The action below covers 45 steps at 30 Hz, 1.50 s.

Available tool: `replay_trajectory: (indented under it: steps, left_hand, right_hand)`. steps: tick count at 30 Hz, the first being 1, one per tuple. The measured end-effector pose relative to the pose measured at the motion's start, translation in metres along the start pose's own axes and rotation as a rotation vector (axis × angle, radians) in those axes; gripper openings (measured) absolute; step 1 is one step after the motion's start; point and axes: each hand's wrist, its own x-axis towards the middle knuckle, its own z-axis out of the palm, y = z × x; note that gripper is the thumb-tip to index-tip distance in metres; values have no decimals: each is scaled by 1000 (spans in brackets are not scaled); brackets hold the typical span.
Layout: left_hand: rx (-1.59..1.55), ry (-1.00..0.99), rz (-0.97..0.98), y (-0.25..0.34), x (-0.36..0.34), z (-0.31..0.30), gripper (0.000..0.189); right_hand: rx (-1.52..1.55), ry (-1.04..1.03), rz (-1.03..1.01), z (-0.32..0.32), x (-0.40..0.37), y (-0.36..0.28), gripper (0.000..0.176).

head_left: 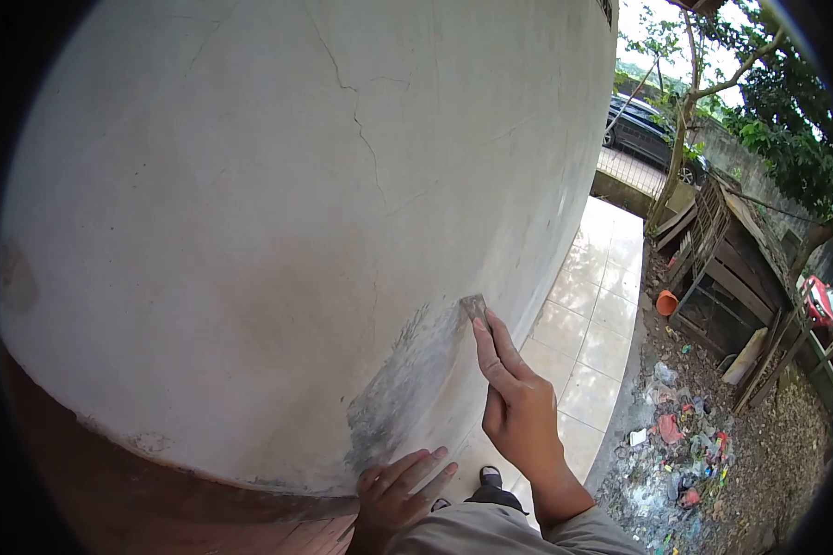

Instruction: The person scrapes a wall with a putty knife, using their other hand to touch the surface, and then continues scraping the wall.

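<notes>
Against the cracked, pale wall (278,185), my right hand (518,398) holds a small flat scraper (475,307), with the index and middle fingers stretched along it. The scraper's end is at the upper right of a rough grey patch (389,398), where the paint is gone. Near the lower edge of this patch, my left hand (403,490) has its fingers spread and holds nothing. Its fingertips are at or close to the wall; contact is hard to tell.
A tiled walkway (578,342) runs along the wall at the right. Beyond it lie scattered litter (685,444), an orange pot (666,302) and a wooden structure (736,268). A tree (680,139) and a dark car (643,134) stand farther back.
</notes>
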Motion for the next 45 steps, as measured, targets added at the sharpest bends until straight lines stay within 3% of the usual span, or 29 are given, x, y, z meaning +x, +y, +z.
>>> replay_trajectory:
  steps: [15,45]
  left_hand:
    - [-17,5,35,-4,-3,4,18]
    - [-57,-23,38,-4,3,2,22]
  right_hand:
    - [63,-19,-29,6,-9,9,79]
    - [68,-14,-16,9,-15,11,81]
